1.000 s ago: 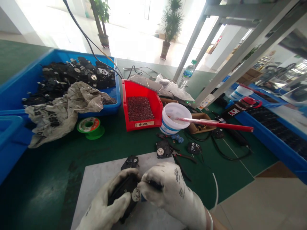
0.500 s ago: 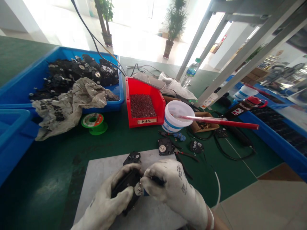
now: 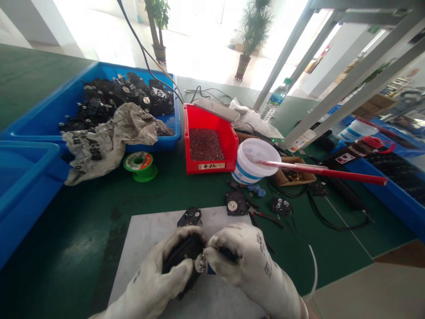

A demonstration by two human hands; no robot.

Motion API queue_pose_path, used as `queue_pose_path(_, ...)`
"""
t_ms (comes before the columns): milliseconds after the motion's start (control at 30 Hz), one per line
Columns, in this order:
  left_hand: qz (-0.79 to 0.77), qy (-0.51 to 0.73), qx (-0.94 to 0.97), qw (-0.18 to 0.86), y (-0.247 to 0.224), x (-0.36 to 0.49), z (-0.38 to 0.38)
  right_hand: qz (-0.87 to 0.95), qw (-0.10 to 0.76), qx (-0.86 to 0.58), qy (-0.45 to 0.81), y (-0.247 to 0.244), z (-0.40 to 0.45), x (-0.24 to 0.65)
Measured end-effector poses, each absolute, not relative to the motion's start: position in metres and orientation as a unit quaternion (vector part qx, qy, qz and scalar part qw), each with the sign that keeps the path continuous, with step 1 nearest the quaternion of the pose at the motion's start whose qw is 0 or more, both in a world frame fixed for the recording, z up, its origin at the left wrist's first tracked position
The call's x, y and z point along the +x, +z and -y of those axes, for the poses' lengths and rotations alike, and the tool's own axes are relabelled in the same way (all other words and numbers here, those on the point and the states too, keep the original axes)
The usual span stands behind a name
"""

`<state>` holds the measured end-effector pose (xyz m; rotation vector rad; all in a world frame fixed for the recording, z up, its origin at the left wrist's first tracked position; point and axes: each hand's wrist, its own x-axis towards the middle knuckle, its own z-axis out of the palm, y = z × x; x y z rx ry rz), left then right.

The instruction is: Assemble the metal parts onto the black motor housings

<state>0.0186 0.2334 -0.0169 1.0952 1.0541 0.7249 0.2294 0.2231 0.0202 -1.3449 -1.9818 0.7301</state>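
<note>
My left hand (image 3: 156, 272), in a white glove, is wrapped round a black plastic housing (image 3: 183, 253) above the grey board. A small silvery disc (image 3: 200, 263) sits at the housing's right side, beside my left thumb. My right hand (image 3: 247, 257), gloved too, is closed with its fingertips pinched right at that disc. Something dark shows inside its curled fingers, too hidden to name. A blue edge (image 3: 210, 269) peeps out below these fingertips. Behind my hands, a second black part (image 3: 190, 217) and a black housing with a white disc (image 3: 237, 204) lie at the board's far edge.
A red bin (image 3: 210, 166) of small reddish-brown pieces stands ahead, next to a white bucket (image 3: 247, 173) with a red stick across it. Pliers (image 3: 267, 218) lie right of the board (image 3: 139, 239). At left are a blue crate (image 3: 177, 128) of black parts and a green spool (image 3: 145, 173).
The whole view has shifted, so everything appears slightly further right. Both hands keep nearly the same hold at the housing and disc.
</note>
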Motion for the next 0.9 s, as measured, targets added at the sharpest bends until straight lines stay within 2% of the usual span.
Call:
queue_pose_path(233,-0.461,0.329,0.455,0.688,-0.014,0.02,-0.23,0.758,0.341,-0.498,0.245,0.02,-0.222,0.227)
queue_pose_path(900,-0.466,0.322,0.478,0.672,-0.003,0.02,-0.229,0.764,0.342,-0.492,0.239,0.018,-0.217,0.231)
